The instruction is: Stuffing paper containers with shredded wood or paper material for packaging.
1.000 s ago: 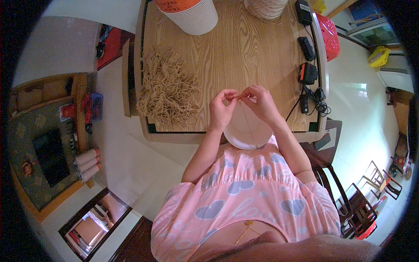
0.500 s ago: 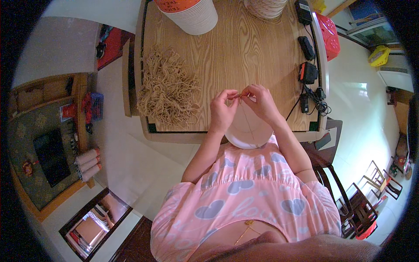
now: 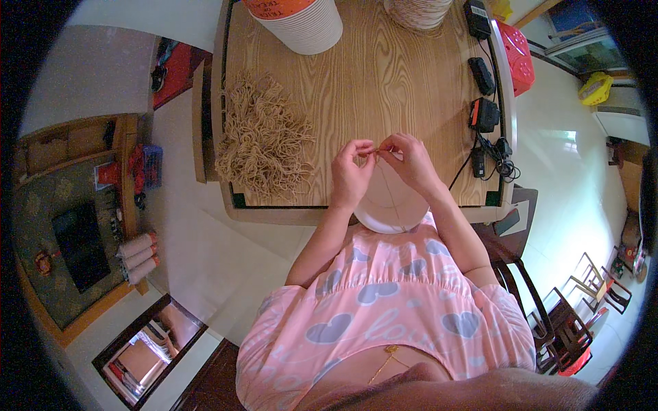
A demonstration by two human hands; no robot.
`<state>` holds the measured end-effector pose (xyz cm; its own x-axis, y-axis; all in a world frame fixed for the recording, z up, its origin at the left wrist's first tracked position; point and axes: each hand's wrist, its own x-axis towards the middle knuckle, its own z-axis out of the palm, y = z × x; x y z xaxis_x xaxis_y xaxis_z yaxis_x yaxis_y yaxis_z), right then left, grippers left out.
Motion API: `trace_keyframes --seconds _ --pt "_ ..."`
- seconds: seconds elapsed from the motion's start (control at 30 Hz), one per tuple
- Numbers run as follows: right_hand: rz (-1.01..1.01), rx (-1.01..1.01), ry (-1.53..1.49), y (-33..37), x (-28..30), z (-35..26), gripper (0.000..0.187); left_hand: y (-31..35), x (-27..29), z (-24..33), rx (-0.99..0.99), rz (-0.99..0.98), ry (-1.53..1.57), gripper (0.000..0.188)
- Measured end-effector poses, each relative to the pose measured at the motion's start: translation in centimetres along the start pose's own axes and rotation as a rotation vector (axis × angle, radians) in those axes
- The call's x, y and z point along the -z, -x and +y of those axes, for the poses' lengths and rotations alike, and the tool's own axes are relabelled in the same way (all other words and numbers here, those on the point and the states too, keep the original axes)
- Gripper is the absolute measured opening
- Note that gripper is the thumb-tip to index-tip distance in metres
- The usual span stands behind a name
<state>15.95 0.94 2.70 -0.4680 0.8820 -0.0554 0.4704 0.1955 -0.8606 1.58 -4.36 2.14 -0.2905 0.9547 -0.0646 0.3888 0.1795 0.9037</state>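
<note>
A thin brown string (image 3: 388, 190) runs from my fingertips down across a white paper bucket (image 3: 373, 214), which rests between my forearms at the near table edge. My left hand (image 3: 349, 177) pinches the string at the bucket's far side. Right beside it, my right hand (image 3: 409, 166) pinches the string too, thumb and forefinger meeting the left fingertips. My fingers hide the exact spot where the string meets the bucket rim. To the left of my hands lies a heap of cut brown twine (image 3: 264, 140).
A stack of white buckets with orange printed bands (image 3: 308, 31) stands at the far left of the wood-grain table (image 3: 370, 82). A twine spool (image 3: 418, 14) sits at the far edge. Black power adapters (image 3: 484, 115) and cables line the right edge, near a red plastic stool (image 3: 515, 58).
Both hands hold nearly the same place, with only slight finger movement. The string's lower end has shifted a little against the bucket.
</note>
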Motion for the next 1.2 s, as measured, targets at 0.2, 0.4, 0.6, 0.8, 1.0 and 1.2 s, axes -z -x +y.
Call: trace_keyframes --seconds 0.2,0.4,0.6,0.8,1.0,1.2 --pt "0.024 0.009 -0.019 0.0 -0.1 0.1 0.01 -0.1 -0.2 -0.7 0.027 -0.012 0.099 0.015" --pt "0.021 0.002 -0.026 -0.1 0.0 0.0 0.01 -0.1 -0.3 -1.1 0.052 -0.029 0.162 0.012" --pt "0.025 -0.001 -0.047 -0.1 0.0 0.0 0.01 -0.1 -0.2 -1.3 0.094 -0.05 0.195 0.01" --pt "0.019 -0.002 -0.048 -0.1 0.0 -0.1 0.009 -0.2 0.1 -0.6 0.156 -0.072 0.183 0.009" --pt "0.03 -0.001 -0.038 0.0 0.1 -0.1 0.007 -0.2 -0.2 -1.8 0.189 -0.06 0.181 0.01" --pt "0.036 0.006 -0.041 0.1 0.2 0.0 0.007 -0.2 -0.4 -2.5 0.255 -0.083 0.259 0.011"
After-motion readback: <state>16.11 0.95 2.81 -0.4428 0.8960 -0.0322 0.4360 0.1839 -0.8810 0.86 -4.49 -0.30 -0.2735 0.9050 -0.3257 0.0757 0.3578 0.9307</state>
